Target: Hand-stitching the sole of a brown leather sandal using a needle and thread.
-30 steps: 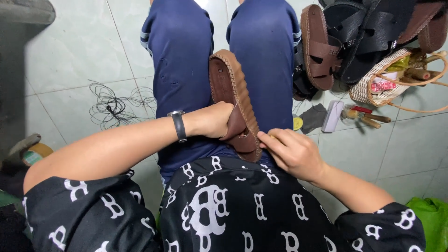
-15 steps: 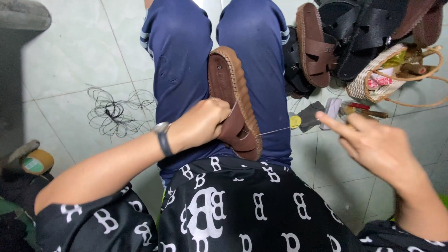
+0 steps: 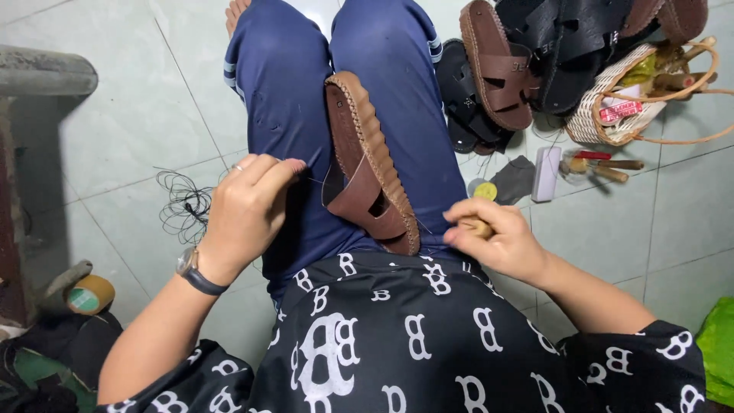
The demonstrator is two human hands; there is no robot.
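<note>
Your left hand (image 3: 245, 210) pinches thread (image 3: 315, 180) beside the brown sandal (image 3: 368, 164); right hand (image 3: 493, 237) grips a wooden-handled tool (image 3: 475, 226).

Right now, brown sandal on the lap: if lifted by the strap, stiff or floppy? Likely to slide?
The brown sandal probably lifts stiff: its thick stitched sole holds shape. It stands on edge between the thighs, so it may tip. The taut thread from the left hand could tug it.

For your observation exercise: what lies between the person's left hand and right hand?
In the head view, the brown sandal lies on the lap between the left hand and the right hand.
</note>
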